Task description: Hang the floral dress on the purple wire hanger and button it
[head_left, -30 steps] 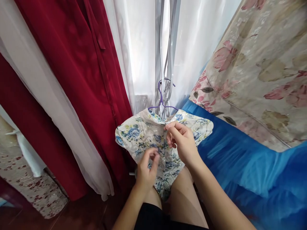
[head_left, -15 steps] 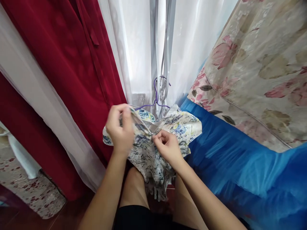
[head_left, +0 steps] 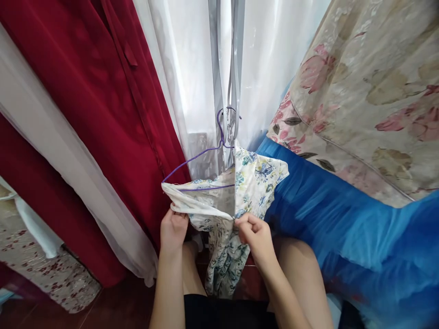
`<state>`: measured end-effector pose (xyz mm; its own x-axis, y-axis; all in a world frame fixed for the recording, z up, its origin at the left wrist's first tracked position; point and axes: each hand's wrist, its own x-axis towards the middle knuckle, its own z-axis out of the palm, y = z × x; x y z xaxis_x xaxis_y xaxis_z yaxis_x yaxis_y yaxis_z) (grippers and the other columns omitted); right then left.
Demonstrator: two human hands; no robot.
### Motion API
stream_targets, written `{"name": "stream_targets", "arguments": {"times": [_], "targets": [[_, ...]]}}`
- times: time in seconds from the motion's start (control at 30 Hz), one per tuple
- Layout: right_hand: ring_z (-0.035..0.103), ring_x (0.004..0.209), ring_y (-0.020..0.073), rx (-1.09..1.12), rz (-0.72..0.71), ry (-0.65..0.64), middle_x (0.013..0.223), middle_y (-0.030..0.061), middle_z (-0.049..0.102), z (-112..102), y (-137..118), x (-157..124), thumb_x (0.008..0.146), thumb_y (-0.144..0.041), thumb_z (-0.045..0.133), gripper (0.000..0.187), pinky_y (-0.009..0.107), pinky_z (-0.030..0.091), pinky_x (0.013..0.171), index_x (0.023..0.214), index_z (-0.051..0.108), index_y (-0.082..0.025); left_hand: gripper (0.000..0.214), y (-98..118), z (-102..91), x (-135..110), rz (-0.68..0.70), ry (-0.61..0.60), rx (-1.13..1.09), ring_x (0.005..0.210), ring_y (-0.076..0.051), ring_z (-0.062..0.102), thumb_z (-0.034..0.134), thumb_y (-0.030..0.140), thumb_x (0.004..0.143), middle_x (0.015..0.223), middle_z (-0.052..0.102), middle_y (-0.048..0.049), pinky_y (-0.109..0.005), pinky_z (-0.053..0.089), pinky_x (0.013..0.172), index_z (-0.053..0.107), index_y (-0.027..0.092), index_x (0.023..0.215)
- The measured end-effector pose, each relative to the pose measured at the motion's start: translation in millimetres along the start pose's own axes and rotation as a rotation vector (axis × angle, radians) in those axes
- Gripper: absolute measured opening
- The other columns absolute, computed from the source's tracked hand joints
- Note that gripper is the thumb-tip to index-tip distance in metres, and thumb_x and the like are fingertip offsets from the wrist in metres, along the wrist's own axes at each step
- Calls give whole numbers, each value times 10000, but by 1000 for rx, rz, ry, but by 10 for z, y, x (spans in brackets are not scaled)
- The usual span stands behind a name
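A white garment with a blue and yellow floral print point(head_left: 259, 178) hangs on a purple hanger point(head_left: 192, 161) in front of me. Its right shoulder covers one end of the hanger, while the left side is pulled down and leaves the left arm of the hanger bare. My left hand point(head_left: 174, 228) is closed on the garment's left edge, with some fingers hidden behind the cloth. At the middle of the neckline, my right hand point(head_left: 254, 230) pinches the fabric. The lower part of the garment falls in folds between my knees.
Grey straps point(head_left: 216, 55) hang by the hanger's hook, before a white curtain point(head_left: 270, 59). Red cloth point(head_left: 92, 91) hangs at left. A blue fabric point(head_left: 315, 201) and a rose-patterned cloth point(head_left: 353, 114) are at right. Dark red floor tiles point(head_left: 116, 301) lie below.
My left hand has moved down and pulled the garment's left side off the hanger's arm, baring it. My right hand still pinches the neckline, slightly lower and further right.
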<state>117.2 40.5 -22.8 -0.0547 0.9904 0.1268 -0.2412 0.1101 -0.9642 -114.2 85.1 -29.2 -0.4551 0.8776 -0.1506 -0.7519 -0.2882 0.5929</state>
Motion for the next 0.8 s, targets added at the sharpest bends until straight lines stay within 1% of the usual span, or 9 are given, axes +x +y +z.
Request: {"name": "stream_targets", "arguments": {"times": [0.13,0.2,0.3,0.43,0.53,0.6,0.67,0.73,0.8], "targets": [[266,466,96,212,61,318,474,-79,350,-172,451,-356,825,-415,709,396,249,224,479,585,461,-220,120,-314,-222,-433,-47,63,-73,863,-130,692,575,151,942,929,735,-34,-253,566,818,690,153,909],[257,472,100,220,119,369,494,-77,340,-257,628,-486,825,-451,708,391,248,222,473,599,492,-216,44,-418,-298,-580,-51,16,-62,874,-133,683,688,196,880,938,725,-29,-239,557,808,691,153,870],[291,480,108,161,174,372,514,-67,372,-434,761,-540,831,-500,690,366,244,242,472,657,575,-199,194,-513,-262,-738,-60,-100,-2,885,-149,659,819,277,776,919,690,-25,-246,543,812,688,157,853],[441,540,148,-66,151,306,556,-25,490,-672,650,-469,754,-488,765,346,262,366,522,675,622,-183,271,-624,70,-1017,-69,-297,143,746,-121,568,791,402,828,814,599,-7,-213,475,687,664,165,867],[602,745,217,-220,59,177,769,23,629,-735,397,-495,706,-363,818,294,317,503,705,908,711,-179,270,-772,351,-1309,-72,-467,286,699,-115,513,679,430,928,796,560,-9,-219,423,648,642,171,860],[637,897,248,-270,3,24,926,42,673,-720,215,-571,730,-273,799,330,349,521,846,1046,724,-210,262,-891,481,-1494,-30,-565,404,705,-126,510,615,406,972,811,561,-19,-232,415,650,644,174,855],[641,942,254,-278,-3,-95,1005,46,691,-686,69,-658,760,-226,781,380,356,519,896,1135,720,-237,273,-989,556,-1638,43,-662,518,752,-156,547,578,392,991,837,589,-40,-257,443,692,665,176,849],[634,830,240,-243,41,-114,905,42,695,-663,-26,-724,799,-282,774,288,343,535,817,1079,743,-219,265,-1034,585,-1727,125,-732,641,853,-198,604,557,385,1000,904,639,-67,-294,482,786,706,186,908],[606,751,225,-185,95,-96,794,40,669,-670,-83,-756,848,-392,742,227,328,531,746,953,756,-191,274,-1015,574,-1758,174,-737,781,1079,-252,619,594,395,979,1125,668,-104,-347,478,956,699,216,1157]]}}
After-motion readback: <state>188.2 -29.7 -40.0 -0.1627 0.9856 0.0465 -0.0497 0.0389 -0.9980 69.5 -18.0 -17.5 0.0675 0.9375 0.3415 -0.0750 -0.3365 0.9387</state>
